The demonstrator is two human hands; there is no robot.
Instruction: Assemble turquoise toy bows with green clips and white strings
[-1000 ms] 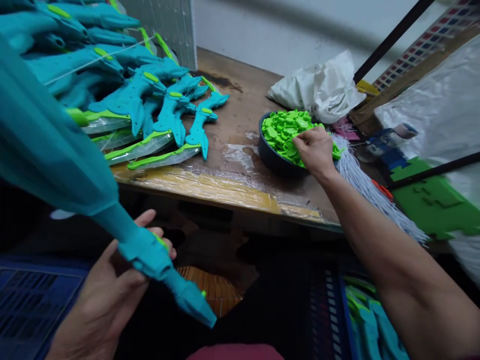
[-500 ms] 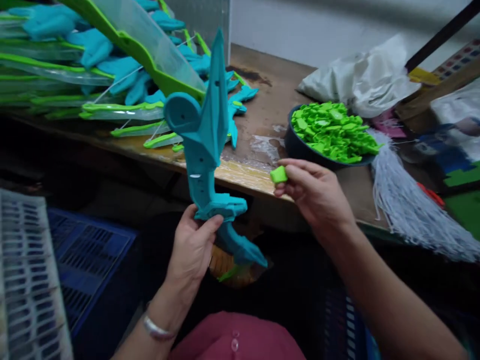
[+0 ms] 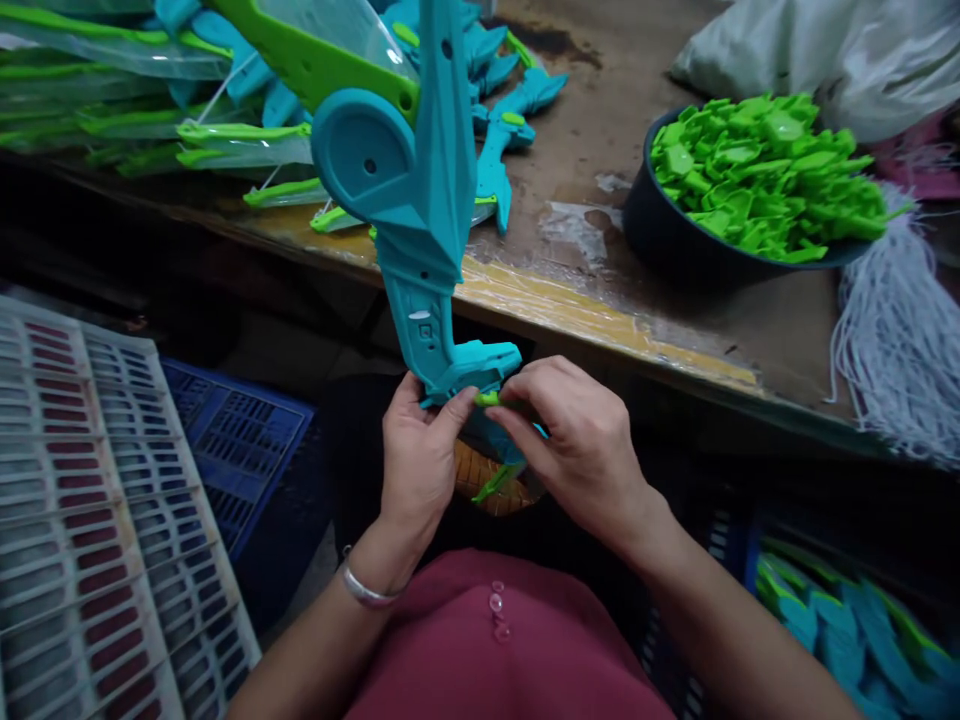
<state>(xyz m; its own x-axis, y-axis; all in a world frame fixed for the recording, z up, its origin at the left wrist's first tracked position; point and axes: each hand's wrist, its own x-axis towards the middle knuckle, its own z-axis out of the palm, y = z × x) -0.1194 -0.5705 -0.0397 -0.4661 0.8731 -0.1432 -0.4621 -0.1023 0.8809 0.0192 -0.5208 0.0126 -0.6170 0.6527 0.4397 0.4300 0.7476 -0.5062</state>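
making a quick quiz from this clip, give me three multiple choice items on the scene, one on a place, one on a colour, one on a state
1. Where does the bowl of small clips stand?
A. on the wooden table
B. in the blue crate
C. on the person's lap

2. What colour is the toy body held upright?
A. red
B. teal
C. white

3. What is the right hand doing?
A. resting flat on the table
B. reaching into the bowl
C. pressing a green clip at the toy's lower end

Answers: 1 A, the bowl sits on the tabletop at right. 2 B, its plastic is teal. 3 C, its fingertips pinch the green piece against the toy while the left hand grips it.
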